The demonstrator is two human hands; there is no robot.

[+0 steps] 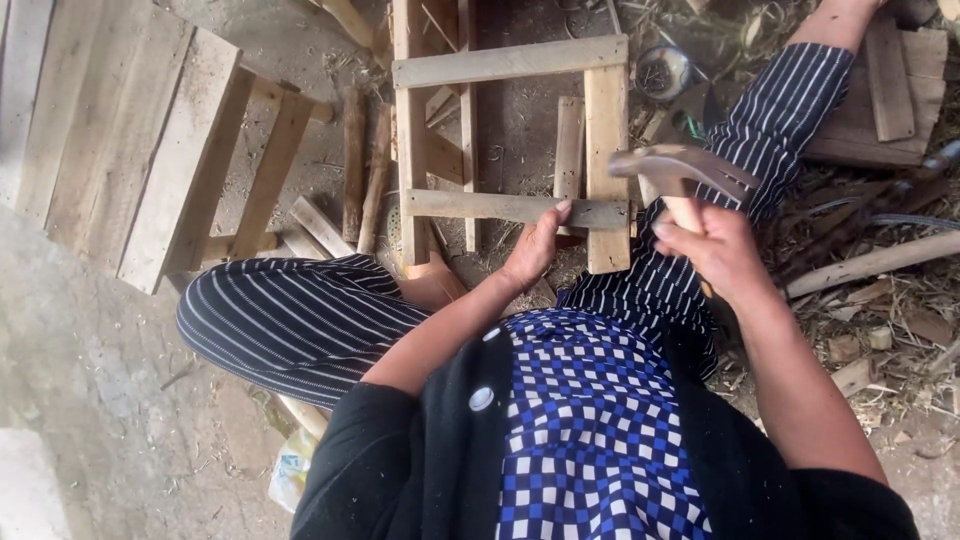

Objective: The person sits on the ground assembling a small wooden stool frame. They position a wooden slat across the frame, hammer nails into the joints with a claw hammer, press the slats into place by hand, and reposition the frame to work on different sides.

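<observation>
Even soft daylight, faint shadows, hammer head motion-blurred, pale washed-out left edge

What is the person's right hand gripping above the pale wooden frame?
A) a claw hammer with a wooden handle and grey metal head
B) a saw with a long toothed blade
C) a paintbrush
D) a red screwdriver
A: the right hand is closed round the wooden handle of a claw hammer with a grey metal head, raised over the pale wooden frame, whose lower slat the left hand steadies.
</observation>
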